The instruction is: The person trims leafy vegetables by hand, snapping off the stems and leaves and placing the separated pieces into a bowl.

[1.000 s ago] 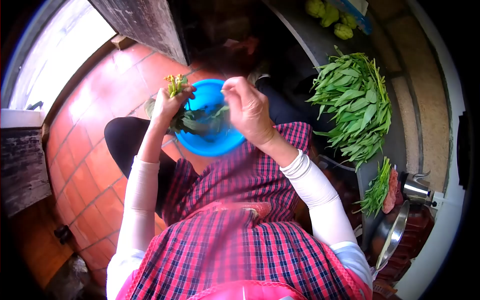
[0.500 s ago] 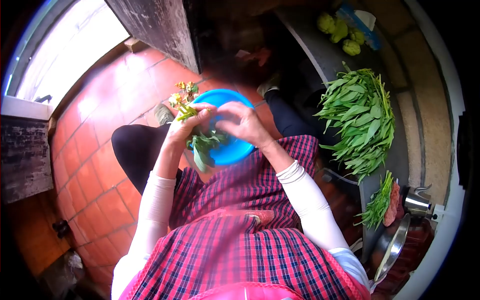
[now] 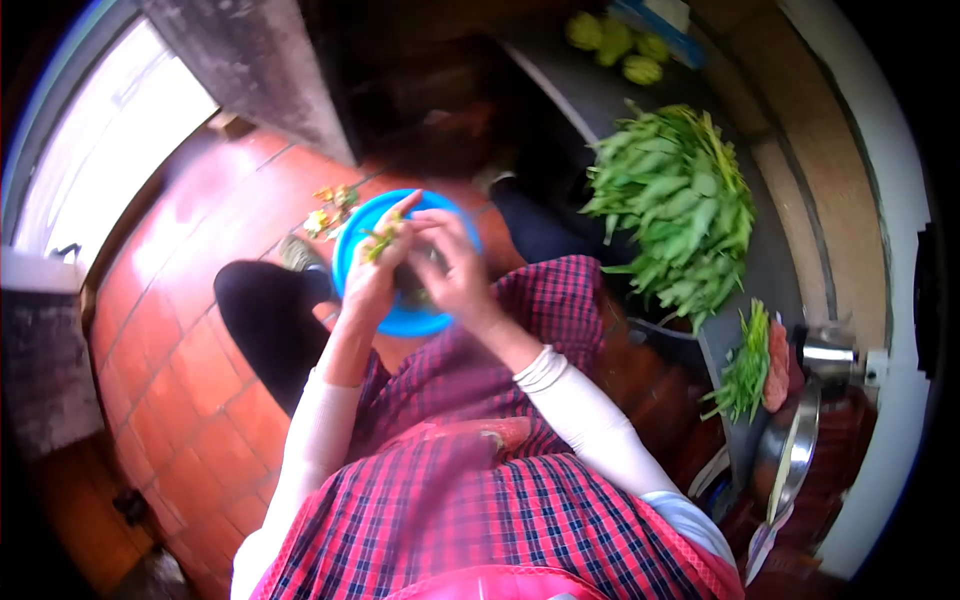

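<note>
Over the blue basin point(image 3: 415, 322), my left hand point(image 3: 380, 265) is closed on a small bunch of green stems point(image 3: 380, 240), whose ends poke out between thumb and fingers. My right hand point(image 3: 450, 262) is close beside it at the same height, blurred, with its fingers bent toward the left one; whether they pinch anything cannot be made out. Some leafy greens show dimly in the basin below the hands. Yellowish leaf scraps point(image 3: 330, 212) lie on the tiles just left of the basin.
On the dark counter at the right lie a large pile of leafy greens point(image 3: 675, 210), a smaller green bunch point(image 3: 742, 370), reddish meat point(image 3: 776, 368) and pale green chayotes point(image 3: 612, 42). A metal pot point(image 3: 828, 355) and a metal bowl point(image 3: 795, 455) stand nearby.
The right hand has come in beside the left over the basin. The leaves hanging below the left hand no longer show clearly. The whole view has shifted.
</note>
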The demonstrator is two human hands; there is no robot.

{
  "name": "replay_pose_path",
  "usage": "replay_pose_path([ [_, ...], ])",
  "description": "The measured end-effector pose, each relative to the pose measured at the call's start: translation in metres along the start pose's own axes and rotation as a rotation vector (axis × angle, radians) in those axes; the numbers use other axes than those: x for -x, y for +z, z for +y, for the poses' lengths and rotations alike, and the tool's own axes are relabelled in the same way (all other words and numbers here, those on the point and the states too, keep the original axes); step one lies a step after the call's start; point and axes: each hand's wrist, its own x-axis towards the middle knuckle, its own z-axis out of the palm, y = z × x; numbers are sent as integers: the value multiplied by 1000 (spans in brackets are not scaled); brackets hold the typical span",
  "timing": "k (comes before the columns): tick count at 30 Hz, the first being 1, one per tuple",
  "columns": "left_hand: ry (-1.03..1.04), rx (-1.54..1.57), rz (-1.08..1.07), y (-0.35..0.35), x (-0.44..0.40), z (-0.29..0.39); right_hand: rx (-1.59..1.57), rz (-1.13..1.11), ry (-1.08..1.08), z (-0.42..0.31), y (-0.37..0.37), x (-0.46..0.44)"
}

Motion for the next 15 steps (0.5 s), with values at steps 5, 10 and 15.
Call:
replay_pose_path([
  [5, 95, -246, 24, 34, 9, -1, -125, 46, 233, 3, 5, 43],
  [10, 348, -933, -332, 80, 1, -11, -19, 29, 208, -55, -85, 48],
  [15, 448, -857, -700, 155, 26, 11, 139, 277, 306, -125, -219, 93],
])
